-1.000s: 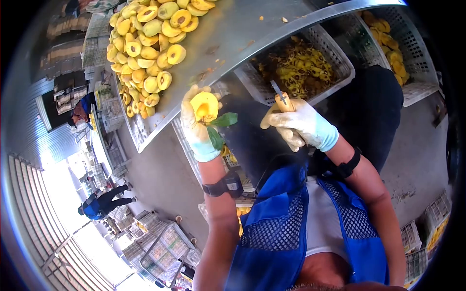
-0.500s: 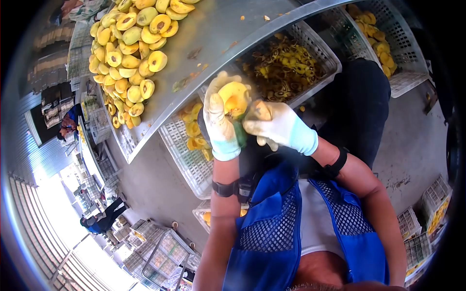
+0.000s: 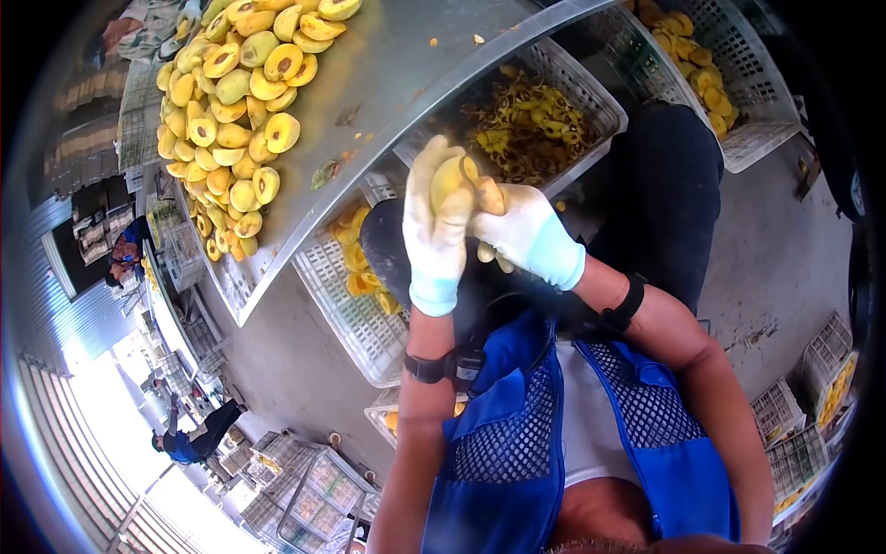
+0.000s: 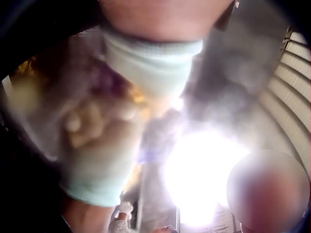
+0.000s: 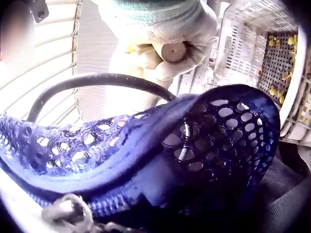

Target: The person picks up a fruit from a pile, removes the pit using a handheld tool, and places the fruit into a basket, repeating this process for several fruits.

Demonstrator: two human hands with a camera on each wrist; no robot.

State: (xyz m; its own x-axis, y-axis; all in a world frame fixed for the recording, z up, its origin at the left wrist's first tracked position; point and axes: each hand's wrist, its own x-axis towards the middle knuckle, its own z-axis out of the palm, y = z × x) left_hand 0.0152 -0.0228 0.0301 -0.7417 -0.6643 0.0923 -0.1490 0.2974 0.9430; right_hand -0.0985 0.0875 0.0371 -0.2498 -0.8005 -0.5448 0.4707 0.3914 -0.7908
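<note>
My gloved left hand [image 3: 432, 217] holds a yellow peach half [image 3: 450, 181] between fingers and thumb, over my lap at the table's edge. Pressed close beside it, my gloved right hand [image 3: 531, 231] grips a knife by its wooden handle [image 3: 491, 196]. The blade is hidden behind the peach and the hands. In the right wrist view the round butt of the handle [image 5: 173, 52] pokes out of the curled fingers. Both gloves are blurred in the left wrist view.
A heap of cut peach halves [image 3: 231, 129] lies on the metal table [image 3: 388, 65]. Below its edge, one crate [image 3: 604, 115] holds peelings and pit scraps; another white crate [image 3: 346, 319] holds peach pieces. More peaches fill a crate [image 3: 752, 138] at far right. Another person [image 3: 194, 434] stands at left.
Both hands have come together, bringing the knife to the peach half. The peach has turned, so its cut face and the green leaf no longer show. The head view has shifted slightly.
</note>
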